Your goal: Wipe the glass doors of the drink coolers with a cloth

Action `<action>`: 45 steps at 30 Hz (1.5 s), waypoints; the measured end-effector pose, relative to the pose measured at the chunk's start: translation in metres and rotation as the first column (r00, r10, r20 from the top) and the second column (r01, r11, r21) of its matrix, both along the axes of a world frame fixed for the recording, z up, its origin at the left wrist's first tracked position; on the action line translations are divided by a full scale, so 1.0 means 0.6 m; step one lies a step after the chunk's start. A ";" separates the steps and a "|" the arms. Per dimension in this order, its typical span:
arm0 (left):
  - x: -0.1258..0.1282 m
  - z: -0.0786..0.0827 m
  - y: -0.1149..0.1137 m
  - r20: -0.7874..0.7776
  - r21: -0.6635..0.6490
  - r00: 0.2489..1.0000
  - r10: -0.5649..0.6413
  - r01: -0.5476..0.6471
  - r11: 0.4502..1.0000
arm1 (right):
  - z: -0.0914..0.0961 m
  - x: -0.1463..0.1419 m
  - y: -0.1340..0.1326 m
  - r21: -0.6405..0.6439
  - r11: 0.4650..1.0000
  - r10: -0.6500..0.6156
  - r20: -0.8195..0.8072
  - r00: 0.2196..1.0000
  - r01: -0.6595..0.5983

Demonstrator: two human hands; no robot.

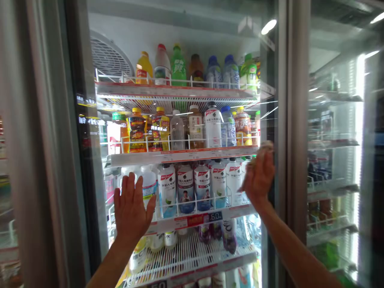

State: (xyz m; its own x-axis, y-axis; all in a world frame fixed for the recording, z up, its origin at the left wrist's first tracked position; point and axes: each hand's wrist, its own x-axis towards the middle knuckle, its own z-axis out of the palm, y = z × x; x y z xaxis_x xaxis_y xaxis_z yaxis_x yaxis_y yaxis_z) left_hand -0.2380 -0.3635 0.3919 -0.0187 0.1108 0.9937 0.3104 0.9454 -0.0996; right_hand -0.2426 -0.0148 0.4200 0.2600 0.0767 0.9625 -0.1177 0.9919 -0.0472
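While your left hand (131, 210) spreads open and empty before the glass door (186, 30), your blurred, barely curled right hand (260, 178) holds a cloth (265, 146) near its right edge; behind, white bottles (167, 186) read "外星人" and a price tag (215, 216) "60".

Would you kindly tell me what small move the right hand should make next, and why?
Probably slide the right hand, with its cloth, a little leftward over the glass door: the cloth is near the door's right edge, most of the pane lies to its left, and the open left hand is well apart.
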 end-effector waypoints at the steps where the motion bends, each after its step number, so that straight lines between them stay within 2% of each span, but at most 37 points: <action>1: -0.001 0.000 -0.001 0.002 0.002 1.000 0.000 0.000 1.000 | -0.009 0.002 -0.042 0.080 0.997 0.004 0.022 1.000 -0.006; 2: -0.001 0.000 -0.001 0.004 0.004 1.000 -0.001 0.001 1.000 | -0.018 0.003 -0.082 0.180 0.983 0.012 0.065 0.998 -0.023; 3: -0.001 0.001 -0.001 0.006 0.004 1.000 -0.001 0.001 1.000 | -0.024 0.004 -0.112 0.331 0.940 0.050 0.109 0.993 -0.084; 4: -0.001 0.002 -0.001 0.006 0.003 1.000 -0.002 0.002 1.000 | -0.028 0.006 -0.129 0.415 0.902 0.068 0.142 0.987 -0.122; 5: 0.000 0.002 -0.001 0.004 0.001 1.000 -0.002 0.002 1.000 | -0.029 0.007 -0.129 0.454 0.879 0.078 0.159 0.984 -0.143; 6: 0.000 0.003 -0.001 0.002 -0.003 1.000 0.000 0.000 1.000 | -0.024 0.007 -0.114 0.442 0.887 0.075 0.149 0.986 -0.135; 7: 0.001 0.003 -0.001 0.000 -0.007 1.000 0.003 -0.003 1.000 | -0.015 0.007 -0.086 0.368 0.924 0.059 0.117 0.991 -0.099; 9: 0.001 0.003 0.000 -0.002 -0.014 1.000 0.014 -0.014 1.000 | 0.013 0.002 -0.014 0.114 0.993 0.007 0.042 0.999 -0.012; 11: 0.000 0.002 0.000 -0.006 -0.018 1.000 0.027 -0.028 0.999 | 0.046 -0.007 0.036 -0.134 0.991 0.001 0.017 1.000 0.001; 12: -0.001 0.002 0.001 -0.010 -0.020 0.999 0.034 -0.034 0.999 | 0.060 -0.011 0.040 -0.194 0.981 0.007 0.016 1.000 -0.004; 13: -0.001 0.002 0.000 -0.014 -0.023 0.999 0.039 -0.039 0.999 | 0.070 -0.014 0.028 -0.196 0.981 0.016 0.020 1.000 -0.012; 14: -0.001 0.002 0.000 -0.019 -0.027 0.999 0.043 -0.043 0.999 | 0.074 -0.014 0.000 -0.141 0.990 0.023 0.030 0.999 -0.019; 16: 0.000 0.004 -0.001 -0.031 -0.038 0.999 0.045 -0.046 0.998 | 0.070 -0.010 -0.082 0.097 0.995 0.033 0.050 0.998 -0.038; 17: 0.001 0.005 -0.001 -0.037 -0.040 0.998 0.045 -0.047 0.998 | 0.063 -0.007 -0.125 0.250 0.966 0.043 0.074 0.996 -0.060; 18: 0.002 0.006 -0.002 -0.042 -0.043 0.998 0.047 -0.049 0.998 | 0.056 -0.004 -0.159 0.405 0.910 0.056 0.086 0.995 -0.087; 19: 0.003 0.007 -0.003 -0.047 -0.047 0.998 0.048 -0.050 0.998 | 0.050 0.000 -0.180 0.501 0.858 0.068 0.107 0.992 -0.113; 20: 0.004 0.008 -0.003 -0.050 -0.051 0.997 0.051 -0.053 0.997 | 0.047 0.002 -0.185 0.545 0.829 0.074 0.115 0.991 -0.125; 21: 0.005 0.008 -0.004 -0.050 -0.055 0.997 0.054 -0.057 0.997 | 0.049 0.003 -0.172 0.534 0.836 0.076 0.113 0.991 -0.125; 22: 0.005 0.008 -0.004 -0.048 -0.058 0.997 0.060 -0.063 0.996 | 0.055 0.002 -0.144 0.470 0.876 0.071 0.099 0.993 -0.109; 24: 0.006 0.006 -0.003 -0.043 -0.055 0.996 0.072 -0.074 0.996 | 0.081 -0.003 -0.064 0.235 0.971 0.040 0.059 0.997 -0.053; 25: 0.006 0.005 -0.002 -0.040 -0.049 0.996 0.079 -0.081 0.996 | 0.099 -0.007 -0.026 0.108 0.994 0.023 0.035 0.999 -0.027; 27: 0.006 0.003 0.003 -0.035 -0.032 0.995 0.094 -0.095 0.995 | 0.134 -0.016 0.019 -0.071 0.997 0.032 0.035 0.999 -0.030; 28: 0.007 0.002 0.006 -0.036 -0.022 0.994 0.101 -0.102 0.995 | 0.145 -0.018 0.018 -0.095 0.995 0.041 0.029 0.999 -0.039; 29: 0.008 0.001 0.008 -0.034 -0.012 0.993 0.109 -0.110 0.994 | 0.150 -0.019 0.002 -0.067 0.996 0.053 0.026 0.998 -0.051; 31: 0.012 0.002 0.011 -0.022 0.002 0.991 0.128 -0.128 0.992 | 0.142 -0.016 -0.061 0.135 0.987 0.078 0.033 0.996 -0.082; 32: 0.014 0.004 0.009 -0.011 -0.001 0.990 0.139 -0.139 0.990 | 0.131 -0.012 -0.097 0.279 0.955 0.091 0.057 0.994 -0.103; 33: 0.015 0.008 0.006 0.003 -0.004 0.989 0.149 -0.149 0.989 | 0.119 -0.009 -0.128 0.425 0.896 0.102 0.093 0.990 -0.132; 34: 0.017 0.014 0.002 0.016 0.000 0.987 0.160 -0.161 0.987 | 0.108 -0.007 -0.149 0.527 0.836 0.108 0.119 0.987 -0.155; 35: 0.018 0.022 -0.005 0.026 0.013 0.985 0.172 -0.172 0.985 | 0.101 -0.005 -0.156 0.574 0.802 0.111 0.129 0.985 -0.166; 36: 0.018 0.032 -0.012 0.034 0.036 0.983 0.182 -0.183 0.982 | 0.100 -0.005 -0.148 0.571 0.806 0.112 0.117 0.987 -0.159; 37: 0.017 0.043 -0.020 0.041 0.066 0.981 0.189 -0.192 0.979 | 0.105 -0.006 -0.127 0.517 0.845 0.108 0.086 0.990 -0.137; 39: 0.015 0.065 -0.035 0.054 0.117 0.979 0.197 -0.202 0.972 | 0.134 -0.013 -0.063 0.296 0.952 0.079 0.012 0.997 -0.079; 41: 0.012 0.082 -0.044 0.066 0.137 0.978 0.198 -0.205 0.969 | 0.176 -0.021 -0.010 0.059 0.996 0.071 -0.019 0.997 -0.070; 43: 0.009 0.094 -0.045 0.053 0.138 0.977 0.207 -0.212 0.967 | 0.208 -0.024 -0.006 -0.056 0.995 0.083 -0.022 0.996 -0.084; 45: 0.007 0.105 -0.042 0.025 0.109 0.976 0.217 -0.219 0.970 | 0.213 -0.019 -0.059 0.020 0.995 0.095 -0.003 0.995 -0.095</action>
